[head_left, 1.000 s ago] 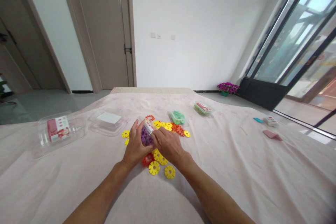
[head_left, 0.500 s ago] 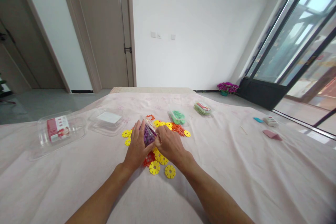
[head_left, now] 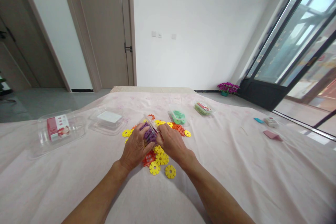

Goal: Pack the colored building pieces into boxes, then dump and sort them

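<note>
My left hand (head_left: 134, 146) wraps around the side of a clear plastic box (head_left: 149, 133) filled with purple pieces, tilted above the pile. My right hand (head_left: 172, 140) has its fingers closed on the box's right edge, by the lid; the fingertips are partly hidden. Beneath and around the box lie yellow notched discs (head_left: 154, 168) and orange-red pieces (head_left: 148, 159). More orange-red pieces (head_left: 179, 129) are spread beyond my right hand. An open clear box of green pieces (head_left: 177, 116) stands just behind them.
At the left rest a clear box with a red-and-white label (head_left: 58, 127) and a clear tray (head_left: 108, 118). A labelled box of green pieces (head_left: 203, 108) stands at the back. Farther right lie a thin stick (head_left: 244, 131), a pink piece (head_left: 273, 135), a blue piece (head_left: 258, 120) and a white packet (head_left: 271, 122).
The box in my hands has turned a little, so more of its purple pieces show. My left hand has shifted slightly left and my right fingers remain at the lid's edge.
</note>
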Tool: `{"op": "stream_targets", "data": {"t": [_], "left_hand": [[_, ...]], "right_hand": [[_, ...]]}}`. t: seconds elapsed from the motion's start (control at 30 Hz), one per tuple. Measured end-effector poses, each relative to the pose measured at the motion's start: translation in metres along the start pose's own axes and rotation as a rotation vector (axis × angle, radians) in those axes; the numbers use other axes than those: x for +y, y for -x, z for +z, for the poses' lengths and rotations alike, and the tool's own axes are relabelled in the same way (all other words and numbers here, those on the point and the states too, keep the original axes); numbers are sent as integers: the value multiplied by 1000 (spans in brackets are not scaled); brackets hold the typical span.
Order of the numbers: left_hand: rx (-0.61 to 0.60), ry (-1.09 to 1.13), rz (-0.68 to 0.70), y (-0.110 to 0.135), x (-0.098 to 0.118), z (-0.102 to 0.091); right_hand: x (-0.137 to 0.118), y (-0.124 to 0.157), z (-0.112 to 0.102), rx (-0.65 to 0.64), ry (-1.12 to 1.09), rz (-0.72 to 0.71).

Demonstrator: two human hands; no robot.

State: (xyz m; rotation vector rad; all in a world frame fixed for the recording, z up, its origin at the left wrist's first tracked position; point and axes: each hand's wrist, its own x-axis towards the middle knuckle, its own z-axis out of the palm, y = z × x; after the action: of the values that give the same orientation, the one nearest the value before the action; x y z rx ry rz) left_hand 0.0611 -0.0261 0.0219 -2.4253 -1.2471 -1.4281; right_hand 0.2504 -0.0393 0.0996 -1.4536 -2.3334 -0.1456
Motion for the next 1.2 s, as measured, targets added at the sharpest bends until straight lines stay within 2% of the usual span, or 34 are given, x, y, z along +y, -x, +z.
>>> {"op": "stream_targets", "data": {"t": [0.37,0.6,0.73,0.83,1.0,1.13,1.2], "left_hand": [[29,-219,149,-7,3,-14],[29,-204,188,-9,4,-18],[76,-179,188,-13,5,-17],[132,-143,210,-16,7,-16],[125,-85,237,-17,11,-15],[144,-73,264,-14,16,-13],[117,-55,297,-12,17,-14]], "right_hand": [[5,-4,-1,-52,10,-52],[3,-4,-7,-95,13,-100],[-1,-3,-8,-89,-10,-119],[-5,-2,-5,-47,-34,-98],[-7,-1,9,74,-50,-73],[-3,-1,23,222,-29,-85],[3,-3,27,322,-33,-107]]}}
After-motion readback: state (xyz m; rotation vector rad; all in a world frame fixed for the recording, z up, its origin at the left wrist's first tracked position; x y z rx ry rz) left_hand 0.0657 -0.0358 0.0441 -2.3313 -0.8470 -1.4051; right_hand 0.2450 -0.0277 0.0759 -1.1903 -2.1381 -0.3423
